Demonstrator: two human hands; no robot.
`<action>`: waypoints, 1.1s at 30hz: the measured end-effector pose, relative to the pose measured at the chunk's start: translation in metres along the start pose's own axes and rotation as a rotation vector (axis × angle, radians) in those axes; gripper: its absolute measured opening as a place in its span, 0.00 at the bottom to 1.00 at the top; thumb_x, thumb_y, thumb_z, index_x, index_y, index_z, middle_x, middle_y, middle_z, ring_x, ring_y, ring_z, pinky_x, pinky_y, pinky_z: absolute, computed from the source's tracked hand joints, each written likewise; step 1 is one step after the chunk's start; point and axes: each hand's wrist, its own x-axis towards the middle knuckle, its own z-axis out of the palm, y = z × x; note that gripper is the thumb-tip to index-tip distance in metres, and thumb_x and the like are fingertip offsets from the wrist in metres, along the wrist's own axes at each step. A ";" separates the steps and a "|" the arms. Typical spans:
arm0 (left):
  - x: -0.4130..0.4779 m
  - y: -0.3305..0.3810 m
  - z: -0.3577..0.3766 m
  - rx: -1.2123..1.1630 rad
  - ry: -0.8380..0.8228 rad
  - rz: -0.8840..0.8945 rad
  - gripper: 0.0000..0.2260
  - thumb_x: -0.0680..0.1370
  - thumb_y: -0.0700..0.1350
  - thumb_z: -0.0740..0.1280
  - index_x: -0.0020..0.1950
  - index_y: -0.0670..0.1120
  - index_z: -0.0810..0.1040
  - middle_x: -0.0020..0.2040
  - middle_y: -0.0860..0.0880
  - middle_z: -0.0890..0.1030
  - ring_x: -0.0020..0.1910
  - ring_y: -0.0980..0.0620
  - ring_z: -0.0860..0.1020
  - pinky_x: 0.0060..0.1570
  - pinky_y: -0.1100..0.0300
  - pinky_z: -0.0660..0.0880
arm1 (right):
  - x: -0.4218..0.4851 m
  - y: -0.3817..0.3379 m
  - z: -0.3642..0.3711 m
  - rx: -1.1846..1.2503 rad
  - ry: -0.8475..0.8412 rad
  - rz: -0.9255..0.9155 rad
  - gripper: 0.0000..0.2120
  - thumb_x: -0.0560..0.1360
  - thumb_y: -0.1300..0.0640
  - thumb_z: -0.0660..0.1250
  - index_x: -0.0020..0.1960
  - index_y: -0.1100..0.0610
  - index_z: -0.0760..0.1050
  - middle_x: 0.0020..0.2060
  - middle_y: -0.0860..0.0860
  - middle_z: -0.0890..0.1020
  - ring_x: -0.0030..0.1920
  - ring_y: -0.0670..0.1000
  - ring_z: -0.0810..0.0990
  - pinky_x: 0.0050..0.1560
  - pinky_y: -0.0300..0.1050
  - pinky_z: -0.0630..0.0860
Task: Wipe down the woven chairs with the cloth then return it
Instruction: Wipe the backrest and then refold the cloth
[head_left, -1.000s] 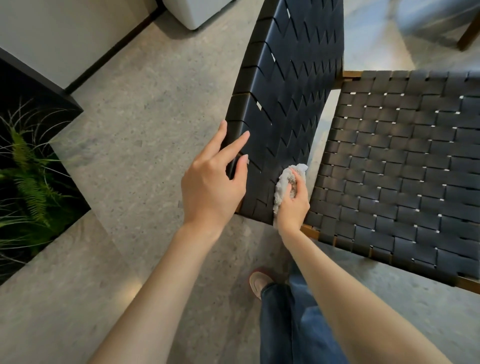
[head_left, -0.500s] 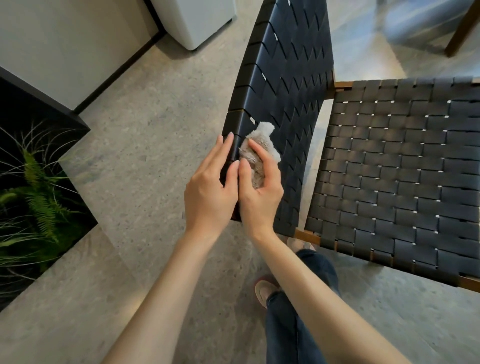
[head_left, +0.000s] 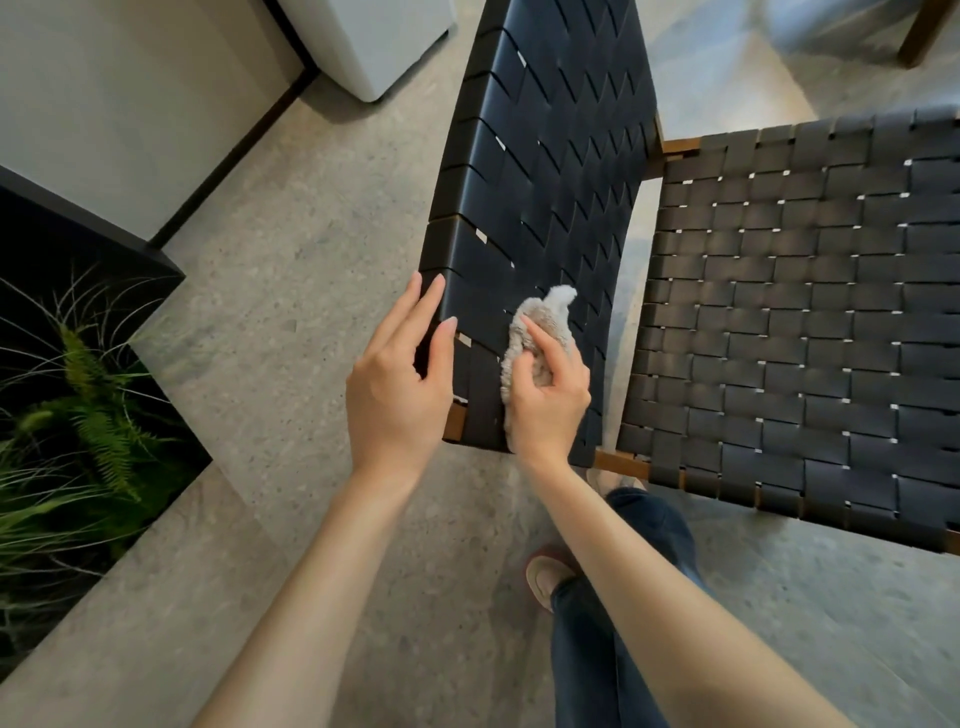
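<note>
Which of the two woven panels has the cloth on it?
The upright backrest, at left: the right hand holds the cloth against it. The flat seat is untouched.

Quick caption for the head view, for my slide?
Right hand wipes the woven chair back with a cloth; left hand rests on its edge.

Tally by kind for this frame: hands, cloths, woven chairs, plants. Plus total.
Hands: 2 (left hand, right hand)
Cloths: 1 (cloth, gripped by the right hand)
Woven chairs: 1 (woven chair)
Plants: 1 (fern)
Total: 5
</note>
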 end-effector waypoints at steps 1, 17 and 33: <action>0.000 0.000 0.000 0.022 0.006 0.006 0.16 0.81 0.47 0.62 0.69 0.51 0.72 0.71 0.53 0.70 0.67 0.63 0.66 0.60 0.81 0.59 | 0.005 0.012 -0.005 -0.025 0.000 0.038 0.16 0.77 0.60 0.64 0.63 0.46 0.76 0.58 0.42 0.76 0.60 0.47 0.70 0.59 0.29 0.65; 0.006 0.014 -0.006 0.248 -0.128 0.053 0.19 0.82 0.46 0.55 0.74 0.52 0.64 0.73 0.51 0.64 0.69 0.55 0.67 0.53 0.71 0.64 | -0.013 -0.062 0.016 0.047 -0.028 -0.164 0.13 0.76 0.56 0.67 0.60 0.49 0.79 0.54 0.48 0.80 0.54 0.54 0.73 0.55 0.42 0.71; 0.041 0.018 0.010 0.491 -0.317 0.206 0.22 0.83 0.48 0.55 0.77 0.50 0.58 0.78 0.51 0.45 0.77 0.52 0.49 0.70 0.55 0.59 | 0.041 0.093 -0.032 -0.257 0.050 0.191 0.14 0.78 0.59 0.64 0.62 0.51 0.78 0.64 0.53 0.75 0.61 0.56 0.69 0.59 0.43 0.66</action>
